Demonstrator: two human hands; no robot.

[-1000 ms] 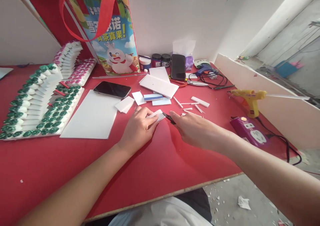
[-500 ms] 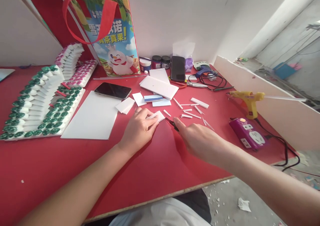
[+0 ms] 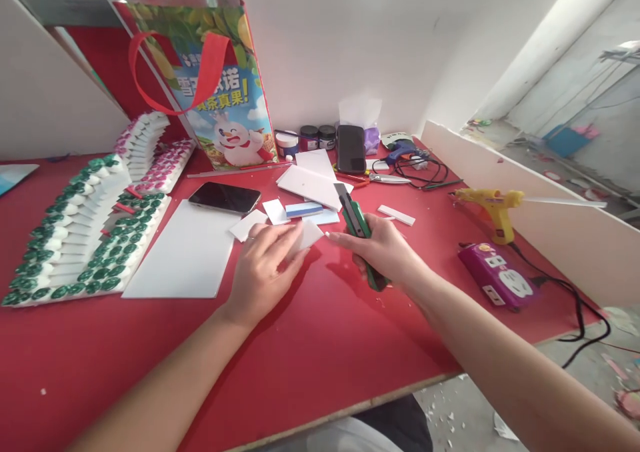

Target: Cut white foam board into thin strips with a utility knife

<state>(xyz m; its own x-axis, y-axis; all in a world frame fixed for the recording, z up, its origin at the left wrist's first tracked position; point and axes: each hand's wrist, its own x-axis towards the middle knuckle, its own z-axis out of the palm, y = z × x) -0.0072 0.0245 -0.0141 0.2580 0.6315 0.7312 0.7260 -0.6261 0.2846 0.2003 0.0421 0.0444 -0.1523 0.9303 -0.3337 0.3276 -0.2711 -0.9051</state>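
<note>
Between the fingers of my left hand (image 3: 270, 259) is a small white foam board piece (image 3: 309, 236), lifted a little off the red table. My right hand (image 3: 387, 252) is wrapped round a green utility knife (image 3: 356, 220), its blade pointing up and away from me. The right thumb reaches toward the corner of the white piece, with a tiny white scrap at its tip. Behind my left hand lie white offcuts (image 3: 249, 225) and a blue-striped block (image 3: 304, 210). A thin white strip (image 3: 396, 215) lies past my right hand, which hides other strips.
A large white board (image 3: 175, 259) and a black phone (image 3: 225, 197) lie to the left, beside a green-and-white craft model (image 3: 65, 239). Scissors (image 3: 390, 179) lie at the back. On the right are a yellow glue gun (image 3: 493, 205) and a purple power socket (image 3: 497, 275).
My right hand has raised the utility knife from the table, turning its blade upward. The white piece is now tilted up in my left hand. The view has tipped slightly upward.
</note>
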